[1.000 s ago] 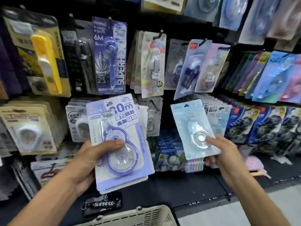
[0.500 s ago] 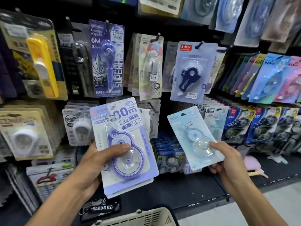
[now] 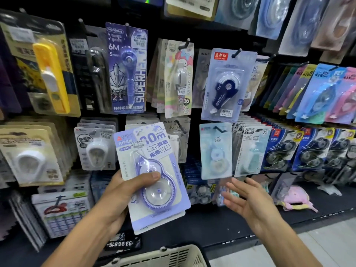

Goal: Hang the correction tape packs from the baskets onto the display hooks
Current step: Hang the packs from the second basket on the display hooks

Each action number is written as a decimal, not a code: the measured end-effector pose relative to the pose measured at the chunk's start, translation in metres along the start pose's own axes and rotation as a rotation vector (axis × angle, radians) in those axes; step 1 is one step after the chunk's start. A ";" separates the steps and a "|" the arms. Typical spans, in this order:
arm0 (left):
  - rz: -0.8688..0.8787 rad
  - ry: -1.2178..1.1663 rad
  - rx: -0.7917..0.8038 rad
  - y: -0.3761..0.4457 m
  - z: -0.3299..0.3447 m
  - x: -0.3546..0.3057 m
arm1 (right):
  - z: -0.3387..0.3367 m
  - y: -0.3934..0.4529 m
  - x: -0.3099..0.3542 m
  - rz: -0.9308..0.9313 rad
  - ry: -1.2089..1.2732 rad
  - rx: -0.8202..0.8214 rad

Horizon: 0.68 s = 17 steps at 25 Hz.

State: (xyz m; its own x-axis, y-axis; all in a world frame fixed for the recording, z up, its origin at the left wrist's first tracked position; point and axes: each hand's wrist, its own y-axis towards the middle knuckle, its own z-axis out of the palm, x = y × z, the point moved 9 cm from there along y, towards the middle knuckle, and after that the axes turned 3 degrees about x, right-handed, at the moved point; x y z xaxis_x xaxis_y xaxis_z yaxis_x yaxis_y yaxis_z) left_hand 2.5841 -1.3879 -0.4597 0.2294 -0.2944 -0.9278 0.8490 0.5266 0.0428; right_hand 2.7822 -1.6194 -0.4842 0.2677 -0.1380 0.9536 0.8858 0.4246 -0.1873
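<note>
Both hands are up in front of the rack, but only one is loaded now. The left hand (image 3: 123, 191), centre of the frame, grips a small stack of purple packs (image 3: 152, 176), thumb laid across the clear blister of the front one, fingers curled behind the cards. The right hand (image 3: 250, 201), lower right of centre, has let go: fingers spread and relaxed, palm turned inward, nothing in it.

Half a second ago that right hand was holding a pale blue pack by its lower corner, tilted, just short of the rack. Now the blue pack (image 3: 215, 151) hangs straight on a hook (image 3: 218, 129) in the lower row, right of centre, just left of a crowded run of similar packs (image 3: 250, 151), and the hand has dropped away just below it, no longer touching. The pack looks properly seated, hanging square.

So one more pack is placed, I'd say, and the purple ones in the left hand come next; they need a matching hook, and I can't pick one out from here. The basket (image 3: 163, 257) rim shows at the bottom edge; its contents are out of sight.
</note>
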 end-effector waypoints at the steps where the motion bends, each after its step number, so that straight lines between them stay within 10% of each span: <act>1: 0.001 0.000 -0.002 0.000 0.004 0.002 | 0.016 -0.008 0.004 -0.070 -0.089 0.068; 6: -0.005 0.027 -0.028 0.004 0.021 0.011 | 0.121 -0.066 -0.001 -0.332 -0.442 0.520; 13: -0.043 -0.016 0.046 0.002 0.025 0.013 | 0.089 -0.040 0.000 -0.138 0.096 0.271; 17: 0.002 -0.012 -0.023 0.002 0.016 0.006 | 0.023 -0.024 0.019 -0.259 -0.062 -0.099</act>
State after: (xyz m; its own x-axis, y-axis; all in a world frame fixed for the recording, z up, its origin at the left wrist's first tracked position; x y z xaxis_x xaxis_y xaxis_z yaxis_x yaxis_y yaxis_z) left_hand 2.5943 -1.4013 -0.4589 0.2372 -0.3031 -0.9230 0.8374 0.5453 0.0362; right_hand 2.7572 -1.6121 -0.4558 0.0071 -0.1743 0.9847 0.9551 0.2927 0.0449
